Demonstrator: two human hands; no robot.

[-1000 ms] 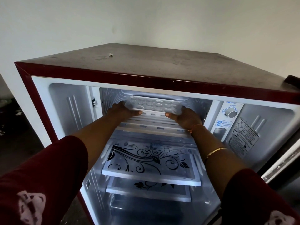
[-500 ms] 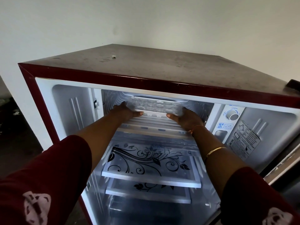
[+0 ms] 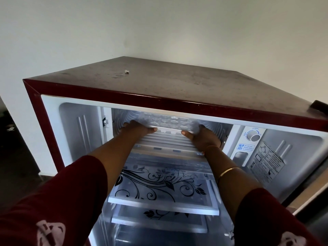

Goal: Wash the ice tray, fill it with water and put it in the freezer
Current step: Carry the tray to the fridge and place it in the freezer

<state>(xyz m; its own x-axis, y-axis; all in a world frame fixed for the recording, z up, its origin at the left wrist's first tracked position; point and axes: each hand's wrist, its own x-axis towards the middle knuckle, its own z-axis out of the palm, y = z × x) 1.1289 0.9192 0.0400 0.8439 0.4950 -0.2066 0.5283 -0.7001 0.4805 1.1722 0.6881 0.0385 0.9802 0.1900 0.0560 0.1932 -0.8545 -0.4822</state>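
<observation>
A white ice tray (image 3: 170,121) is held level inside the freezer compartment (image 3: 220,126) at the top of the open red fridge (image 3: 159,80). My left hand (image 3: 136,128) grips the tray's left end, thumb on its front edge. At the tray's right end, my right hand (image 3: 204,137) holds on the same way. The tray's far side is hidden under the fridge's top rim. Several of its cells show a shaped relief; I cannot tell the water level.
Below the freezer sit glass shelves with a black floral print (image 3: 159,185). A thermostat dial (image 3: 253,136) and labels are on the right inner wall. The fridge door edge (image 3: 312,190) stands open at the right. A white wall is behind.
Both hands have pushed the tray a little deeper into the freezer compartment. The camera has tilted, so the fridge sits lower in view.
</observation>
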